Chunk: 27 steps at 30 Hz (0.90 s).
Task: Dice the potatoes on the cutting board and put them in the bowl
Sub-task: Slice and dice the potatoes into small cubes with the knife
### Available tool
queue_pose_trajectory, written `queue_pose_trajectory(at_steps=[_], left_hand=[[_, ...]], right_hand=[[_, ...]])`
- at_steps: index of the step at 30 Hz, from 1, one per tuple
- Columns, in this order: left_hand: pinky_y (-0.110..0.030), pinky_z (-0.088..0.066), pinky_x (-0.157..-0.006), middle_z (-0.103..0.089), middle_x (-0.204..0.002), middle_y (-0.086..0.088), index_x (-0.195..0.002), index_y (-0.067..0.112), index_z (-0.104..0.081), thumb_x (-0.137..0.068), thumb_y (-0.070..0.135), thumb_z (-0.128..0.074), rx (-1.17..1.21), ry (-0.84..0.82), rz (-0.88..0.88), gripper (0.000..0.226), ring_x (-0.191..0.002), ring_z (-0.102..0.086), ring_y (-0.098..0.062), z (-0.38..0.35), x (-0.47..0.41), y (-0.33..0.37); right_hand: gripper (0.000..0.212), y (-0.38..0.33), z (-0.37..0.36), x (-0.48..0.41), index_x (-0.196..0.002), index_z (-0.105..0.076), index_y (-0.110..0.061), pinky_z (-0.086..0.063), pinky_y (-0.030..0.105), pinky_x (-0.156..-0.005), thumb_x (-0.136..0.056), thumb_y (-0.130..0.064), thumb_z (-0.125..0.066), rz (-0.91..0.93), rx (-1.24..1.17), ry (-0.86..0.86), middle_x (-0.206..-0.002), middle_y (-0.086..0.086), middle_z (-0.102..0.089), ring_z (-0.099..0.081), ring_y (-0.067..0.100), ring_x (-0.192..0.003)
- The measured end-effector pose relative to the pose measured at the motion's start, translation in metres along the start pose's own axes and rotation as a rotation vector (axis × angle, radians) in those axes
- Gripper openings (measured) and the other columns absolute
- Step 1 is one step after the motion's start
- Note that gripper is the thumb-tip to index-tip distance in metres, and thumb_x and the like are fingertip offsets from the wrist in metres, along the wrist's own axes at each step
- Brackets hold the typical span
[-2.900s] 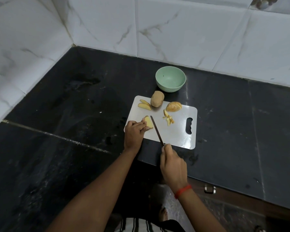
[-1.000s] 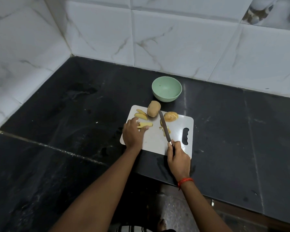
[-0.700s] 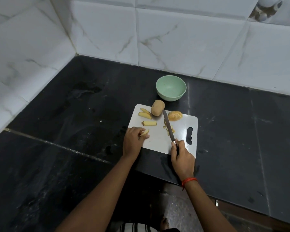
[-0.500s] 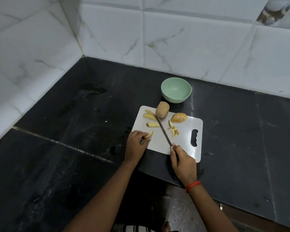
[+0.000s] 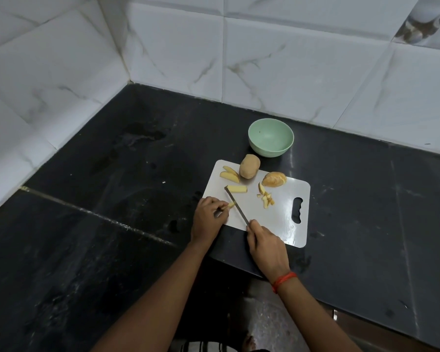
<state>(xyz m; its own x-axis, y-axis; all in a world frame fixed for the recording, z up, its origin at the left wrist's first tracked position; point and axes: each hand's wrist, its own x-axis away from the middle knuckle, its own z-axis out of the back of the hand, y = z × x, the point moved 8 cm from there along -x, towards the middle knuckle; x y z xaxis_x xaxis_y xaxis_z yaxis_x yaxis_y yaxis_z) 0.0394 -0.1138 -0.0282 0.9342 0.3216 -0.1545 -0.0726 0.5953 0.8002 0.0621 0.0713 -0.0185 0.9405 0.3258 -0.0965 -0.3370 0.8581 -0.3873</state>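
A white cutting board [image 5: 285, 214] lies on the black counter. On it sit a whole potato [image 5: 249, 166], a potato half [image 5: 274, 179], two slices [image 5: 229, 174], a strip [image 5: 237, 189] and a small heap of cut pieces [image 5: 266, 198]. My left hand [image 5: 208, 219] pinches a thin potato strip [image 5: 231, 205] at the board's near left edge. My right hand [image 5: 266, 246] grips a knife [image 5: 236, 207] whose blade rests across that strip. An empty green bowl [image 5: 271, 141] stands just beyond the board.
The black stone counter [image 5: 112, 199] meets white marble-look tiled walls [image 5: 290, 59] at the back and left. The counter's front edge [image 5: 315, 301] runs near my right wrist, with floor below.
My left hand picked a strip from the board and holds it at the near left edge. The knife swung left from the board's middle onto that strip.
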Motion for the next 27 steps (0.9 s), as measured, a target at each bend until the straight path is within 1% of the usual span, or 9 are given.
queue_pose_trajectory(at_steps=[2,5,7,9,12,16,18,23,27], left_hand=[[-0.031,-0.053,-0.077,-0.065,-0.092,0.003,-0.101,0.011,-0.079,-0.085,0.014,-0.076,-0.014,0.002,-0.007,0.016,-0.094,-0.054,-0.013,-0.001,0.000,0.001],[-0.035,-0.054,-0.076,-0.065,-0.091,0.002,-0.100,0.011,-0.079,-0.085,0.013,-0.076,-0.004,0.010,-0.007,0.015,-0.094,-0.055,-0.014,0.000,0.000,0.000],[-0.034,-0.054,-0.076,-0.065,-0.091,0.003,-0.099,0.010,-0.080,-0.085,0.015,-0.077,0.006,0.012,-0.005,0.015,-0.093,-0.055,-0.013,-0.001,-0.001,-0.001],[-0.033,-0.053,-0.076,-0.064,-0.090,0.003,-0.098,0.011,-0.080,-0.085,0.016,-0.078,0.002,0.018,-0.005,0.014,-0.093,-0.055,-0.012,0.000,-0.001,-0.001],[-0.031,-0.051,-0.076,-0.063,-0.090,0.004,-0.098,0.013,-0.080,-0.085,0.018,-0.078,-0.011,0.017,-0.023,0.014,-0.092,-0.054,-0.013,-0.001,-0.001,0.001],[-0.027,-0.049,-0.075,-0.061,-0.089,0.007,-0.099,0.016,-0.080,-0.087,0.021,-0.077,-0.011,0.010,-0.021,0.014,-0.092,-0.053,-0.011,-0.001,0.000,0.001],[-0.026,-0.048,-0.075,-0.060,-0.089,0.008,-0.099,0.017,-0.080,-0.087,0.022,-0.077,-0.007,0.004,-0.017,0.014,-0.093,-0.052,-0.011,-0.001,0.001,0.001],[-0.027,-0.048,-0.076,-0.061,-0.091,0.007,-0.101,0.016,-0.079,-0.088,0.023,-0.077,-0.029,-0.002,-0.017,0.016,-0.093,-0.052,-0.012,-0.002,0.000,0.000],[-0.026,-0.047,-0.076,-0.061,-0.090,0.006,-0.101,0.014,-0.079,-0.088,0.023,-0.077,-0.046,0.002,-0.025,0.017,-0.093,-0.052,-0.013,-0.003,-0.001,0.001]], right_hand=[[0.017,0.001,-0.002,0.004,-0.090,-0.030,-0.024,-0.043,0.039,-0.045,-0.102,-0.030,-0.041,0.014,0.031,-0.039,-0.067,0.003,-0.053,-0.053,0.035,-0.053],[0.007,0.006,0.002,0.025,-0.100,-0.042,-0.024,-0.038,0.034,-0.044,-0.098,-0.029,-0.047,0.006,0.081,-0.072,-0.073,0.002,-0.058,-0.057,0.033,-0.055],[0.013,0.014,0.006,0.039,-0.107,-0.054,-0.024,-0.036,0.031,-0.042,-0.095,-0.028,-0.052,-0.033,0.095,-0.043,-0.074,0.000,-0.060,-0.059,0.030,-0.051],[0.022,0.017,0.011,0.045,-0.110,-0.059,-0.022,-0.036,0.029,-0.040,-0.095,-0.031,-0.045,-0.068,0.065,0.023,-0.073,0.001,-0.062,-0.059,0.030,-0.047],[0.028,0.008,0.013,0.036,-0.102,-0.051,-0.022,-0.039,0.033,-0.042,-0.098,-0.039,-0.029,-0.066,0.008,0.074,-0.071,0.001,-0.062,-0.059,0.033,-0.051],[0.010,-0.007,0.004,0.020,-0.095,-0.036,-0.024,-0.043,0.036,-0.044,-0.100,-0.032,-0.037,-0.041,-0.003,0.031,-0.068,0.003,-0.060,-0.058,0.034,-0.053],[0.012,-0.007,0.002,0.018,-0.093,-0.035,-0.023,-0.042,0.035,-0.043,-0.100,-0.029,-0.043,-0.054,-0.010,0.032,-0.065,0.004,-0.059,-0.057,0.034,-0.051],[0.015,-0.008,0.003,0.013,-0.090,-0.033,-0.023,-0.043,0.037,-0.044,-0.100,-0.027,-0.043,-0.051,0.000,0.022,-0.064,0.003,-0.057,-0.056,0.034,-0.052],[0.010,-0.014,0.002,0.016,-0.096,-0.047,-0.018,-0.034,0.030,-0.042,-0.093,-0.021,-0.055,-0.061,0.080,-0.025,-0.066,0.005,-0.058,-0.056,0.035,-0.048]])
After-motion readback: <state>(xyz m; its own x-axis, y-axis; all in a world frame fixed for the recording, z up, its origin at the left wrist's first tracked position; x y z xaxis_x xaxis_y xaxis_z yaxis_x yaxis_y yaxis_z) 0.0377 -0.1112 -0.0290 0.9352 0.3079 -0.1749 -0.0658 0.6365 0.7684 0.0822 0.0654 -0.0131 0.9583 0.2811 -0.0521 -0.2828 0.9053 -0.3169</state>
